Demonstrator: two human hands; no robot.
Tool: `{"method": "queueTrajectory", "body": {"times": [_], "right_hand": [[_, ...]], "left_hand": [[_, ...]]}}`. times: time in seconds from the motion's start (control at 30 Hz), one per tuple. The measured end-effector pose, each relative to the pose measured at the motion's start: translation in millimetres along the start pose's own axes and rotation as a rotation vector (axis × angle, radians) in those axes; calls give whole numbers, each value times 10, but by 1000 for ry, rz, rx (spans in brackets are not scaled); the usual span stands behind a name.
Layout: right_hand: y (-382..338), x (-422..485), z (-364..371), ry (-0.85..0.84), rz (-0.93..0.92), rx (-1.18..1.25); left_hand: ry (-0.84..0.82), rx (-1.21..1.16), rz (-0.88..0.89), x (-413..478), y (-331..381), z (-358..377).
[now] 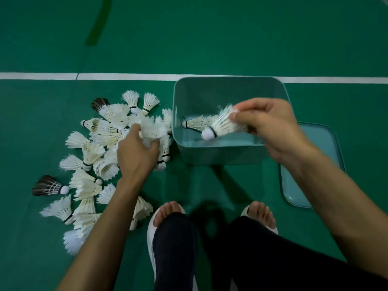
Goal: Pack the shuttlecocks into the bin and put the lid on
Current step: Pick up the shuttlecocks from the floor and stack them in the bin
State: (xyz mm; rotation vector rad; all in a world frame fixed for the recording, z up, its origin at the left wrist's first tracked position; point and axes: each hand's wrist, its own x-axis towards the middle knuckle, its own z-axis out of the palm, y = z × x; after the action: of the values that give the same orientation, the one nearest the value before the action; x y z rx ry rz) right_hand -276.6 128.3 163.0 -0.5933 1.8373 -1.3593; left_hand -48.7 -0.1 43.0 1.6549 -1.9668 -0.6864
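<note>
A pale teal bin (220, 153) stands open on the green court floor. One white shuttlecock (194, 123) lies inside it. My right hand (270, 122) is over the bin and pinches another white shuttlecock (222, 124) by its feathers, cork pointing down-left. A pile of several white shuttlecocks (100, 143) lies to the left of the bin, with two dark-feathered ones (49, 186) among them. My left hand (136, 154) reaches into the pile and grips white shuttlecocks (151, 129) near the bin's left wall. The lid (315, 164) lies flat to the right of the bin.
A white court line (84, 76) runs across the floor behind the bin. My two feet in white sandals (168, 215) stand just in front of the bin, with dark trousers below. Green floor stretches beyond the line.
</note>
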Motion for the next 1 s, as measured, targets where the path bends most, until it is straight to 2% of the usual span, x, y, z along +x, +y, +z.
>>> {"method": "queueTrajectory", "body": {"times": [0.1, 0.2, 0.33, 0.43, 0.6, 0.73, 0.9, 1.0], "right_hand": [[8, 424, -63, 201, 35, -27], [226, 880, -117, 334, 91, -199], [597, 1387, -166, 402, 249, -338], [826, 1695, -163, 433, 331, -347], [1170, 2156, 7, 406, 466, -275], [1595, 2589, 105, 302, 544, -78], [1290, 2441, 347, 315, 526, 26], [1306, 2441, 327, 228, 505, 45]], "left_hand": [[97, -39, 79, 86, 279, -294], [118, -91, 190, 181, 654, -466], [-26, -101, 313, 300, 1175, -323], [-182, 16, 321, 425, 1416, 39], [-350, 227, 271, 563, 1405, 708], [-489, 367, 193, 628, 1231, 1035], [-658, 475, 144, 663, 1140, 1220], [-687, 478, 176, 629, 1115, 1263]]}}
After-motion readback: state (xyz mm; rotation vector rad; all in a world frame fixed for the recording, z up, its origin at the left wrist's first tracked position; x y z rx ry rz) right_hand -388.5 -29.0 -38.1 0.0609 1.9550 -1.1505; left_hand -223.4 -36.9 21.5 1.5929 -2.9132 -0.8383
